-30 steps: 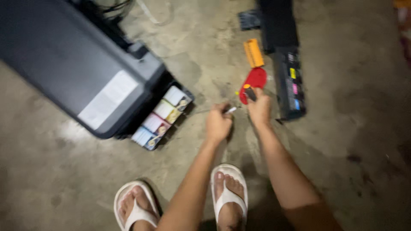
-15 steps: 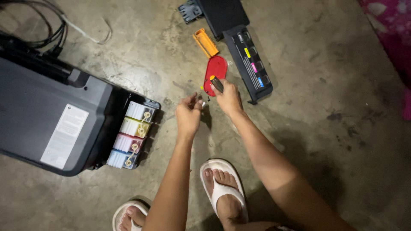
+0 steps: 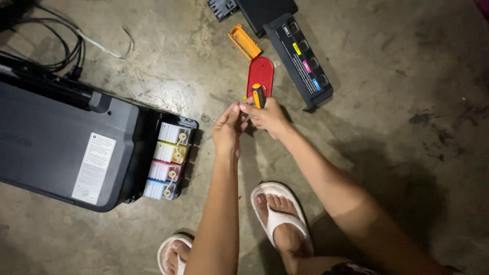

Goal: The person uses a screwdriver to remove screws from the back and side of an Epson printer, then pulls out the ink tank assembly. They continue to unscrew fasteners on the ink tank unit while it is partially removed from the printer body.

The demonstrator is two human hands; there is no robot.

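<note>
over a dark grey printer (image 3: 66, 147) with its ink tanks already uncovered, the right hand (image 3: 267, 116) grips an orange-and-black-handled screwdriver (image 3: 258, 95) while the left hand (image 3: 226, 131) pinches its tip, other parts lying loose.

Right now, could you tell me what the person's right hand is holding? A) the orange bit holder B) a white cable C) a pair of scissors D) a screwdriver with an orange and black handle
D: the right hand grips a screwdriver, its orange and black handle sticking out above the fingers.
</note>
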